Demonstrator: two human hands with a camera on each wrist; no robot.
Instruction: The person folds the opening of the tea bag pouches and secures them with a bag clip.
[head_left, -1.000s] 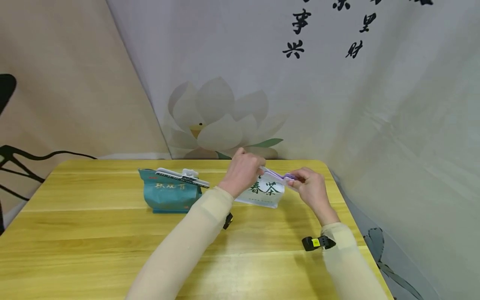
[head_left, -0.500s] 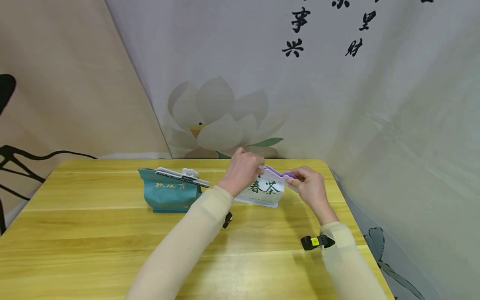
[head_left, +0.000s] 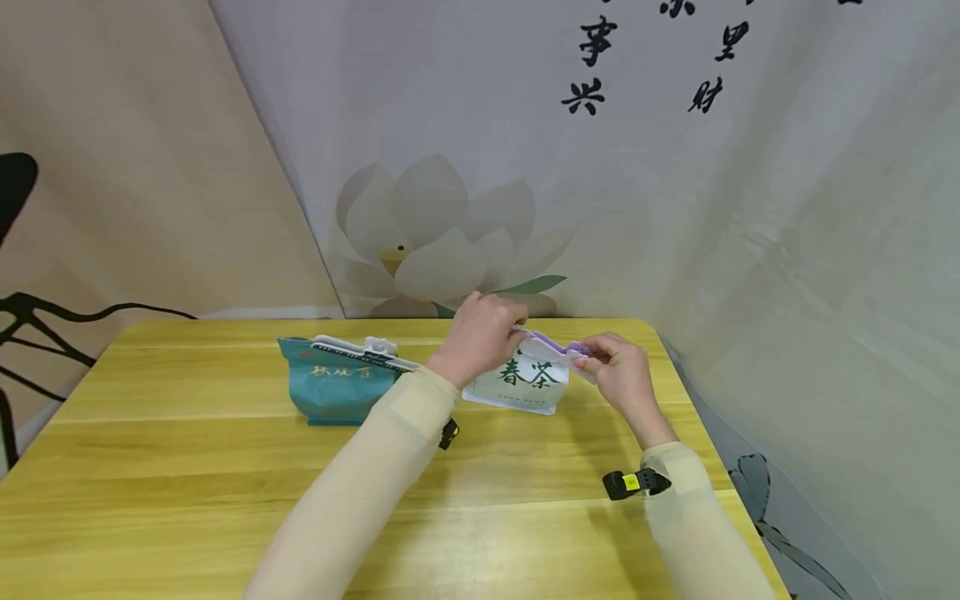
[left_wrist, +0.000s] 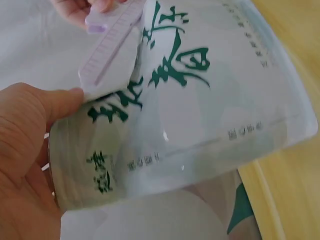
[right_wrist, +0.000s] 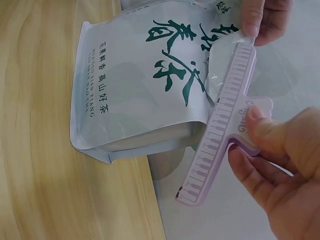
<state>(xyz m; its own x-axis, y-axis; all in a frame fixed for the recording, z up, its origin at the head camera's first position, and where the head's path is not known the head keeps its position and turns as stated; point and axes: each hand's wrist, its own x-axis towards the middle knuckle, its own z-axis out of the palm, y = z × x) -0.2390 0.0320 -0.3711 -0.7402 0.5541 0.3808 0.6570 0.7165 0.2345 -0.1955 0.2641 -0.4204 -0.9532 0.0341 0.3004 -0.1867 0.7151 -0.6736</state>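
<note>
A white tea bag point(head_left: 525, 393) with green characters stands on the table, its top folded over. My left hand point(head_left: 483, 335) pinches the bag's upper left corner; in the left wrist view its thumb lies on the fold beside the end of a lilac bag clip point(right_wrist: 220, 122). The clip lies along the folded top, with ruler-like marks on its long bar. My right hand point(right_wrist: 292, 155) holds the clip's handle between thumb and fingers. In the head view the left hand hides part of the bag's top.
A teal tea bag point(head_left: 337, 396), closed with a white clip point(head_left: 367, 353), stands to the left, partly behind my left forearm. The wooden table point(head_left: 187, 467) ends at the back against a printed cloth point(head_left: 637, 208). Black bars point(head_left: 37, 321) show at the far left.
My left hand and forearm have shifted slightly to the left, still pinching the bag. The clip's bar has tilted slightly at the bag's top. The right hand has hardly moved.
</note>
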